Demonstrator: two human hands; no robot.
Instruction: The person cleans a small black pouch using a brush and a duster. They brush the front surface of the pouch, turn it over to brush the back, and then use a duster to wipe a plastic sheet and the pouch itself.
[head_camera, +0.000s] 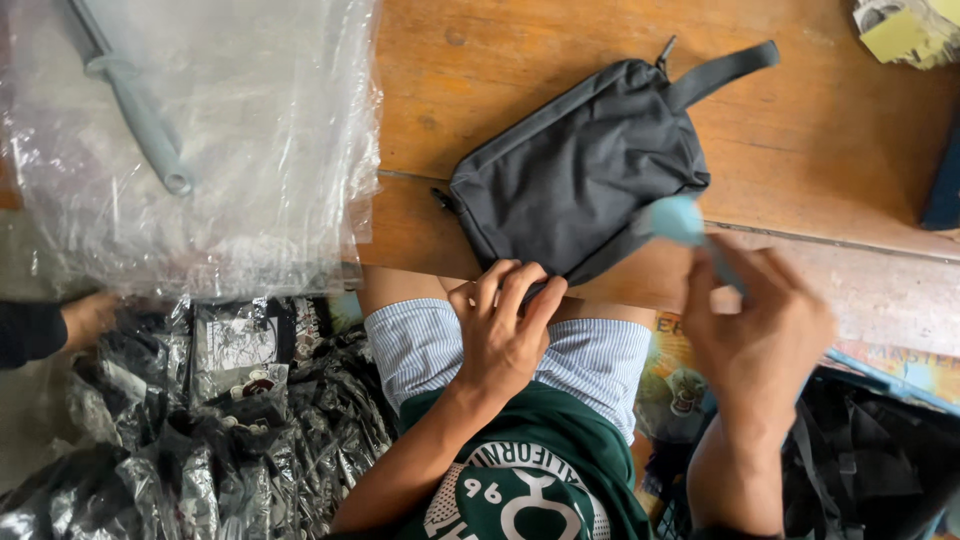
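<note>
Leftmost, clear bags (190, 150) cover the upper left of the counter (800, 140). At centre, the left hand (503, 330) pinches the lower edge of a grey pouch (580, 175) lying on the counter. Right of it, the right hand (765, 335) grips a blue tool (685, 222), touching the pouch.

Clear plastic bags (200, 150) lie left; dark wrapped packs (200, 430) heaped below.
</note>
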